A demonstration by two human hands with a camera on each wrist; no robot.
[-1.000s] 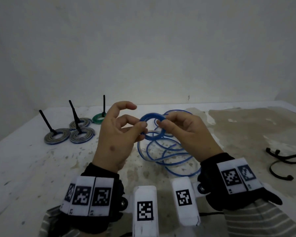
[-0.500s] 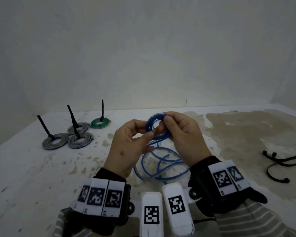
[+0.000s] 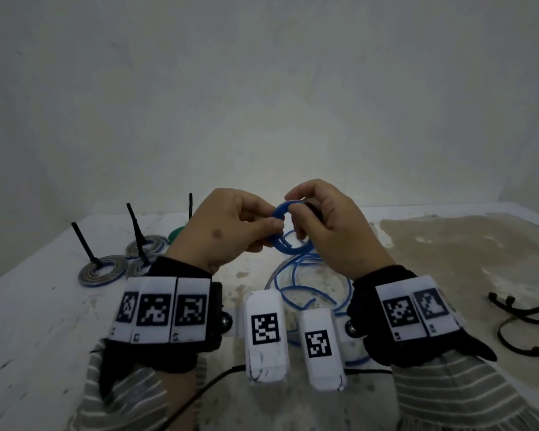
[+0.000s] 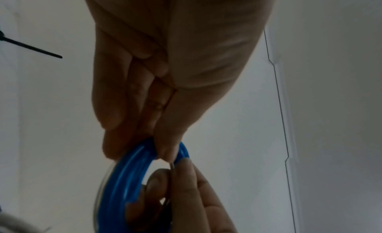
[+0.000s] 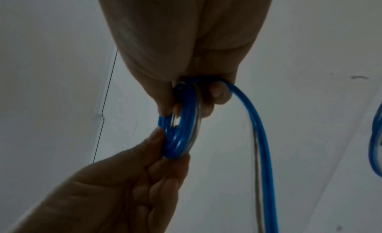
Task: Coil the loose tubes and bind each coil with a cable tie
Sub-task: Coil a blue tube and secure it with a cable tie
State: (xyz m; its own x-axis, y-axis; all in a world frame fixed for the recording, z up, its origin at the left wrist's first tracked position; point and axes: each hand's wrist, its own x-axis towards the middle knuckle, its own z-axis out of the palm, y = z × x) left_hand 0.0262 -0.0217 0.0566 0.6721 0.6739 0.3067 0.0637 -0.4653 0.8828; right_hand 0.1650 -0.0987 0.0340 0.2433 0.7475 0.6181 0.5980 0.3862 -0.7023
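Your left hand [image 3: 227, 231] and right hand [image 3: 330, 225] both pinch the small blue tube coil [image 3: 282, 228] above the bench [image 3: 44, 321], mid-winding; next, feed in the loose tube [image 3: 308, 275] lying below the coil.

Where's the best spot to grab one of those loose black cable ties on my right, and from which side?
Judging by shape, pinch a loose cable tie mid-strap from above with the right hand: the straps lie flat and overlap, so the thin middle lifts most cleanly, away from the bulkier heads.
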